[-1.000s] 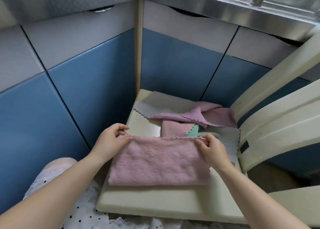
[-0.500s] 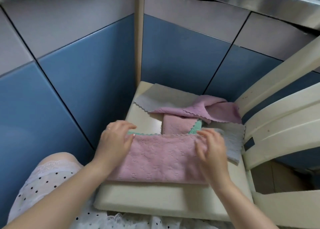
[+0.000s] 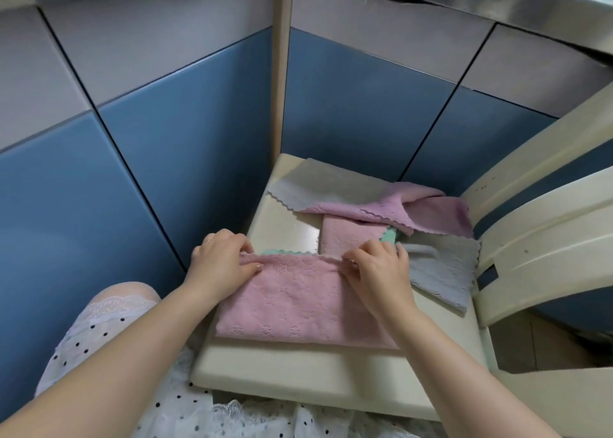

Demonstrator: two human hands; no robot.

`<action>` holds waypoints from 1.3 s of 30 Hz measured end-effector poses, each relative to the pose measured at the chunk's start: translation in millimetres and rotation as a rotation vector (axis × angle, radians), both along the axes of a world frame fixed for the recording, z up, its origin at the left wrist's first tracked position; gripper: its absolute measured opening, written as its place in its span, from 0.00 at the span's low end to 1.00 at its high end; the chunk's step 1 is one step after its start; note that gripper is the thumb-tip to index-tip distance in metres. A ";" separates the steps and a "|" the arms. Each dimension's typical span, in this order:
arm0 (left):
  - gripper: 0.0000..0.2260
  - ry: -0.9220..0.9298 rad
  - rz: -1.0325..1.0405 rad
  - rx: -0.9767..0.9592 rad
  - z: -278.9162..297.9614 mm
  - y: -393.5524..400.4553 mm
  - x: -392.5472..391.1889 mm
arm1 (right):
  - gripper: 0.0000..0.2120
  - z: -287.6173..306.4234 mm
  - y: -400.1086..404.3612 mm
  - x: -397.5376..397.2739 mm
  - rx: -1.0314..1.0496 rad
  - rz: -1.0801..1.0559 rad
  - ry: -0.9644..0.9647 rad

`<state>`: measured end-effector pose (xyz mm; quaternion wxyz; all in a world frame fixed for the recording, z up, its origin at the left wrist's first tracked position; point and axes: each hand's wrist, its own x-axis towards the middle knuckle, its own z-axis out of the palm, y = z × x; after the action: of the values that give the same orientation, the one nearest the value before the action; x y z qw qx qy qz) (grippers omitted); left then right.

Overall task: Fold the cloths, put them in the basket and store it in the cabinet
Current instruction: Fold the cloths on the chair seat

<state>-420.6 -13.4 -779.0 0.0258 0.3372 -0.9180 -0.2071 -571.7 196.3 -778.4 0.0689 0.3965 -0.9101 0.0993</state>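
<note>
A pink cloth (image 3: 298,301), folded once into a wide strip, lies on the cream chair seat (image 3: 298,371). My left hand (image 3: 222,261) pinches its far left corner and my right hand (image 3: 378,268) pinches its far edge right of the middle. Behind it lie a smaller folded pink cloth (image 3: 345,238), a mint green cloth (image 3: 389,237) peeking out, a loose pink cloth (image 3: 414,212), a pale grey cloth (image 3: 318,189) at the back and a blue-grey cloth (image 3: 441,275) at the right. No basket is in view.
Blue and grey cabinet doors (image 3: 348,106) meet in a corner behind the seat. The cream chair back (image 3: 547,245) rises on the right. A steel counter edge (image 3: 497,3) runs along the top. My knee in a dotted white dress (image 3: 109,321) is at lower left.
My right hand moved left along the cloth's far edge, from its right end towards the middle, and now pinches it. My left hand stays at the left corner. The view shifted.
</note>
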 end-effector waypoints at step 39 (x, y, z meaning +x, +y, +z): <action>0.25 -0.042 -0.473 -0.311 -33.3 87.6 -17.1 | 0.22 -43.2 -1.1 56.6 -0.054 0.188 0.000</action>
<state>-437.7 74.1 -812.2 0.0090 0.1096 -0.9923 -0.0570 -515.1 195.2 -821.6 0.0701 0.4779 -0.8660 0.1296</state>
